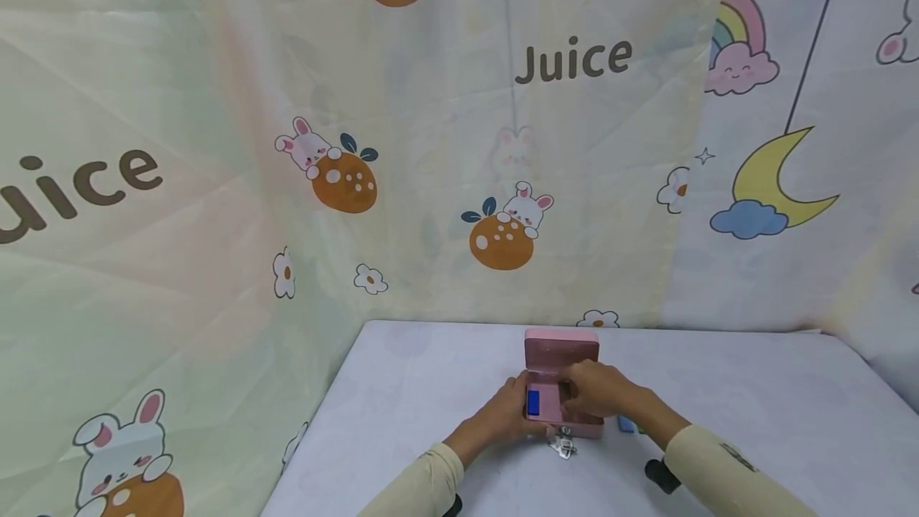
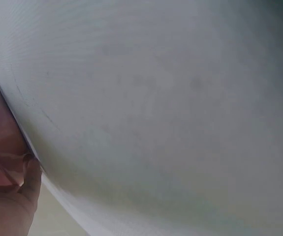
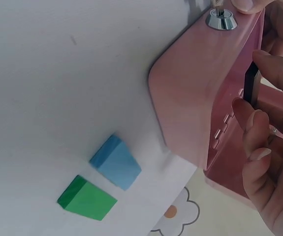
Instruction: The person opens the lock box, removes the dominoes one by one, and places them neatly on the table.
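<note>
A pink metal box [image 1: 549,427] stands on the table, its hinged lid [image 1: 560,353] raised. My left hand [image 1: 506,413] grips the box at its left side, thumb at the front. Over the box's interior, my right hand [image 1: 597,389] pinches a small dark block [image 3: 251,84] between thumb and fingertips. A dark blue block [image 1: 533,403] lies inside at the left. Keys [image 1: 562,445] hang from the lock [image 3: 221,19] on the front wall. In the left wrist view only part of the left hand [image 2: 15,206] and the box's side show.
A light blue block [image 3: 116,163] and a green block [image 3: 88,198] lie on the white table [image 1: 431,373], just right of the box. In the head view the right forearm partly covers them. A printed curtain [image 1: 431,142] hangs behind the table.
</note>
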Action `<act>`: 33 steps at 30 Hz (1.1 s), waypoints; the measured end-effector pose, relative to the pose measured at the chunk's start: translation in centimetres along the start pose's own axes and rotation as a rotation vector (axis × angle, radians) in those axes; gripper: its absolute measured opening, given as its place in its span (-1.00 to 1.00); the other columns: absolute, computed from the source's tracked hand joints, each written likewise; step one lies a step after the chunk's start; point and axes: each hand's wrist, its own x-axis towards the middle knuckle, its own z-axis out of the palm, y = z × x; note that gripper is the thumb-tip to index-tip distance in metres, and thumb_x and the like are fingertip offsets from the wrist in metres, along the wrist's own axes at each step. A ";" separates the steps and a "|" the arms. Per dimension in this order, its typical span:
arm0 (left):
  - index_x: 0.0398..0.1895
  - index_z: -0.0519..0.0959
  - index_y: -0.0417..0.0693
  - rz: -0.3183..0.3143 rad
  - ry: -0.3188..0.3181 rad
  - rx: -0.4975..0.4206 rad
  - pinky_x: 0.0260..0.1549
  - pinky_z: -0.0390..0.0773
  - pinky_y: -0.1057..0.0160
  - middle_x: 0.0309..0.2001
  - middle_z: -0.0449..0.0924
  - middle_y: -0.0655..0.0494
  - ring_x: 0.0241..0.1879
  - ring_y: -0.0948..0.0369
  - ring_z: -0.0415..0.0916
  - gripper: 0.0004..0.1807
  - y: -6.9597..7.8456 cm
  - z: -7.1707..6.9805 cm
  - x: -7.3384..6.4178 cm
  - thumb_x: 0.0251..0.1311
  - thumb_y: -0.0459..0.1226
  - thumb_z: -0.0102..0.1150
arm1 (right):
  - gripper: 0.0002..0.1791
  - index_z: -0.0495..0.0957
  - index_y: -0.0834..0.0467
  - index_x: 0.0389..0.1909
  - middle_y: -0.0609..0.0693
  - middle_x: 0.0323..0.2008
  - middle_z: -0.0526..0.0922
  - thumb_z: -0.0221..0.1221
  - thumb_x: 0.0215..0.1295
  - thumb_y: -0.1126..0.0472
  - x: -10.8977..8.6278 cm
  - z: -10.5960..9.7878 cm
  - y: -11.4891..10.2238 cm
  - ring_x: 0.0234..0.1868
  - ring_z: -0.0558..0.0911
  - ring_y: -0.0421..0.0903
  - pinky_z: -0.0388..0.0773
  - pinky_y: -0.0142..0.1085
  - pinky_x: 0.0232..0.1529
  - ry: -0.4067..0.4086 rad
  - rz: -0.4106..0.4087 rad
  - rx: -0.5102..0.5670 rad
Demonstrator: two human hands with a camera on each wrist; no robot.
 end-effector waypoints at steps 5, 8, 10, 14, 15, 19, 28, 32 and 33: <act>0.53 0.08 0.09 -0.007 0.000 -0.001 0.19 0.54 0.12 0.12 0.45 0.08 0.03 0.26 0.46 0.11 0.1 0.0 -0.1 -0.02 0.12 0.52 | -0.58 0.67 0.09 -0.07 -0.15 -0.47 0.58 0.52 0.00 0.22 -0.4 0.0 0.2 -0.40 0.46 -0.16 0.47 -0.20 -0.32 0.004 0.037 0.002; 0.53 0.08 0.10 -0.009 0.005 0.002 0.19 0.55 0.11 0.13 0.45 0.09 0.03 0.26 0.47 0.12 0.1 0.0 -0.1 -0.03 0.13 0.51 | -0.55 0.68 0.08 -0.04 -0.16 -0.46 0.56 0.53 -0.02 0.21 -0.5 0.0 0.5 -0.38 0.45 -0.15 0.45 -0.19 -0.31 0.002 0.053 0.005; 0.53 0.08 0.10 -0.006 0.007 0.000 0.19 0.55 0.11 0.13 0.45 0.09 0.04 0.25 0.46 0.12 0.0 0.0 -0.1 -0.03 0.13 0.51 | -0.54 0.68 0.07 -0.04 -0.17 -0.47 0.53 0.53 -0.03 0.21 -0.5 -0.1 0.6 -0.37 0.45 -0.14 0.42 -0.19 -0.32 -0.001 0.054 0.014; 0.54 0.08 0.13 0.000 0.008 -0.014 0.22 0.53 0.10 0.16 0.45 0.10 0.07 0.25 0.46 0.11 0.0 0.1 -0.1 -0.03 0.12 0.52 | -0.54 0.68 0.08 -0.04 -0.16 -0.46 0.53 0.53 -0.02 0.23 -0.7 -0.3 0.8 -0.35 0.45 -0.13 0.42 -0.18 -0.31 0.003 0.055 0.024; 0.54 0.08 0.13 0.002 0.008 -0.018 0.22 0.53 0.10 0.17 0.45 0.10 0.08 0.25 0.46 0.11 0.0 0.1 -0.1 -0.02 0.12 0.52 | -0.55 0.68 0.09 -0.04 -0.16 -0.47 0.53 0.53 -0.02 0.23 -0.8 -0.4 0.8 -0.36 0.45 -0.13 0.43 -0.18 -0.31 0.003 0.056 0.028; 0.54 0.08 0.12 0.004 0.007 -0.015 0.22 0.53 0.10 0.18 0.45 0.09 0.08 0.25 0.46 0.10 0.0 0.1 -0.1 -0.02 0.12 0.51 | -0.57 0.68 0.11 -0.05 -0.15 -0.48 0.55 0.51 0.00 0.25 -1.2 -0.7 0.8 -0.37 0.46 -0.13 0.46 -0.18 -0.31 0.007 0.065 0.044; 0.54 0.06 0.11 0.005 0.014 0.007 0.22 0.53 0.08 0.17 0.44 0.08 0.09 0.23 0.46 0.12 -0.1 0.2 -0.1 -0.02 0.15 0.50 | -0.55 0.66 0.12 -0.02 -0.18 -0.48 0.55 0.50 0.02 0.25 -2.2 -1.6 1.0 -0.38 0.47 -0.15 0.46 -0.22 -0.32 0.008 0.043 0.046; 0.53 0.07 0.12 0.007 0.014 0.003 0.22 0.53 0.09 0.18 0.44 0.09 0.10 0.23 0.46 0.11 0.0 0.1 -0.1 -0.02 0.14 0.50 | -0.57 0.67 0.11 -0.03 -0.21 -0.48 0.55 0.50 0.02 0.22 -2.6 -1.8 1.2 -0.39 0.46 -0.18 0.47 -0.27 -0.34 0.003 0.046 0.048; 0.53 0.08 0.12 0.009 0.014 0.003 0.22 0.53 0.09 0.18 0.44 0.09 0.10 0.23 0.46 0.11 0.0 0.1 -0.1 -0.02 0.14 0.50 | -0.56 0.67 0.10 -0.02 -0.22 -0.48 0.55 0.50 0.02 0.22 -2.6 -1.9 1.2 -0.39 0.46 -0.19 0.47 -0.28 -0.34 0.001 0.050 0.050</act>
